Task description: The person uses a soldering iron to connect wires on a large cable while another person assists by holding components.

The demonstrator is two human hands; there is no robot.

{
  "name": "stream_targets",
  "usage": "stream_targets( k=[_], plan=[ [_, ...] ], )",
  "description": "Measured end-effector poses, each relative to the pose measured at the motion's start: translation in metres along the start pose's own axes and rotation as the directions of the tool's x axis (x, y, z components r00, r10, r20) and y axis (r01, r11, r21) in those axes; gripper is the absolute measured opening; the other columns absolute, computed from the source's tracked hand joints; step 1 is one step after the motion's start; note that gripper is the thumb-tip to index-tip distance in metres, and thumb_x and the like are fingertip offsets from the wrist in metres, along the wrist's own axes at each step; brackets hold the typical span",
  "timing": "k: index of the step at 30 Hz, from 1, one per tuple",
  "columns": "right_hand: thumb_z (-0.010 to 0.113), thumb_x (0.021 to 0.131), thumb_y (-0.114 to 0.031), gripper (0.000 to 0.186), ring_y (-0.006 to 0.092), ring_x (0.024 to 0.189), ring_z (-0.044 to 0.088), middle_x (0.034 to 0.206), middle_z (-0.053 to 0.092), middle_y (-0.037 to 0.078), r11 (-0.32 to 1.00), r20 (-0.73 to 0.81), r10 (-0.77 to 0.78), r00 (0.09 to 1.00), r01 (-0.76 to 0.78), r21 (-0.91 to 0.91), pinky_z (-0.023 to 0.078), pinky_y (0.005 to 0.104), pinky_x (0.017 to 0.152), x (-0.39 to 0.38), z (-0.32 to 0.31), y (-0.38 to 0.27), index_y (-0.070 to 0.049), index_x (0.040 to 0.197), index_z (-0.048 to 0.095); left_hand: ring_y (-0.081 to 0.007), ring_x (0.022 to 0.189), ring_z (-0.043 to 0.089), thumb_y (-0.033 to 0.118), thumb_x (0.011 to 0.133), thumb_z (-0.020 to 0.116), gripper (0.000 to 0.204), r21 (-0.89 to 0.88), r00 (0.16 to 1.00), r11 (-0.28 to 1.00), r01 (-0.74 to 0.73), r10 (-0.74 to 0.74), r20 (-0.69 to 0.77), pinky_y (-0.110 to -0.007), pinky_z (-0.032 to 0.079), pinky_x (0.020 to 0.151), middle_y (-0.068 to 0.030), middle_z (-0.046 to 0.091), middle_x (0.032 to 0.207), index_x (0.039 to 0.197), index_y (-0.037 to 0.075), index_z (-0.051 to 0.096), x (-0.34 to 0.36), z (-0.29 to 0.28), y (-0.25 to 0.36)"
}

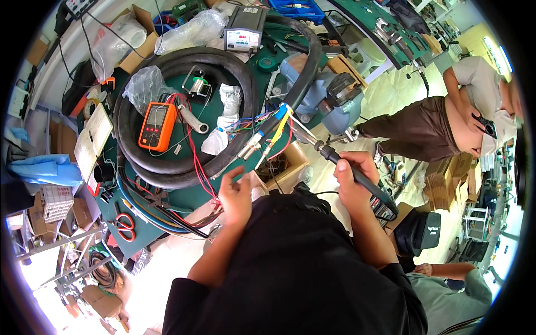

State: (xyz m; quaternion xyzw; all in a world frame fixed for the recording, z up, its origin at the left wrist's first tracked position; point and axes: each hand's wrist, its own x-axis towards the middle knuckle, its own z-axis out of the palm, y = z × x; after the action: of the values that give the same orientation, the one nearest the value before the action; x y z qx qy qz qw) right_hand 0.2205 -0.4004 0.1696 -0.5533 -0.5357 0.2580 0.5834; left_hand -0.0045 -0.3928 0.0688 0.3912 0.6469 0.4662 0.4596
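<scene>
Snugly, right fingers (365,160) around a black-handled tool (328,152) (left fingers (229,178) loosely curled, empty).

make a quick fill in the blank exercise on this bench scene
1. The right hand grips a tool whose handle is ____.
2. The left hand holds ____.
3. The casing of the handheld meter is ____.
4. The benchtop under the scissors is ____.
Missing words: black; nothing; orange; green
</scene>
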Motion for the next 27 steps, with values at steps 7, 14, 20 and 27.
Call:
stream_targets(
  k=[7,14,20,27],
  plan=[
    [0.064,0.087,-0.010,0.018,0.0061,0.057,0.050,0.071,0.057,0.004,0.982,-0.173,0.102,0.980,-0.072,0.173,0.040,0.0206,0.053,-0.010,-0.010,-0.002,0.002,0.096,0.054,-0.0028,0.051,0.045,0.016,0.094,0.056,0.017,-0.158,0.976,0.982,-0.107,0.074,-0.204,-0.018,0.036,0.045,-0.0031,0.062,0.084,0.099,0.000,0.059,0.035,-0.033,0.011],
    [0.060,0.089,-0.018,0.022,0.0080,0.049,0.047,0.061,0.051,0.004,0.990,-0.228,0.069,0.971,-0.038,0.139,0.037,0.0215,0.046,-0.015,-0.018,0.004,0.000,0.096,0.051,-0.0059,0.048,0.043,0.022,0.095,0.054,0.023,-0.347,0.976,0.934,-0.087,0.010,-0.219,-0.020,0.036,0.045,-0.0076,0.062,0.086,0.099,0.000,0.059,0.059,-0.051,0.024],
    [0.059,0.089,-0.016,0.020,0.0069,0.050,0.048,0.062,0.053,0.004,0.989,-0.225,0.098,0.969,-0.069,0.134,0.038,0.0209,0.046,-0.019,-0.020,0.005,0.001,0.095,0.051,-0.0101,0.034,0.033,0.040,0.097,0.046,0.046,-0.460,0.964,0.887,0.030,-0.147,-0.221,-0.025,0.029,0.035,0.0019,0.034,0.044,0.062,0.012,0.037,0.053,-0.052,0.038],
    [0.059,0.089,-0.016,0.020,0.0070,0.050,0.048,0.064,0.053,0.004,0.987,-0.223,0.083,0.971,-0.049,0.155,0.039,0.0209,0.046,-0.019,-0.022,0.006,0.002,0.094,0.051,-0.0094,0.038,0.037,0.039,0.097,0.046,0.044,-0.395,0.957,0.919,-0.014,-0.102,-0.271,-0.023,0.030,0.037,0.0004,0.040,0.048,0.067,0.007,0.047,0.061,-0.065,0.025]
  ],
)
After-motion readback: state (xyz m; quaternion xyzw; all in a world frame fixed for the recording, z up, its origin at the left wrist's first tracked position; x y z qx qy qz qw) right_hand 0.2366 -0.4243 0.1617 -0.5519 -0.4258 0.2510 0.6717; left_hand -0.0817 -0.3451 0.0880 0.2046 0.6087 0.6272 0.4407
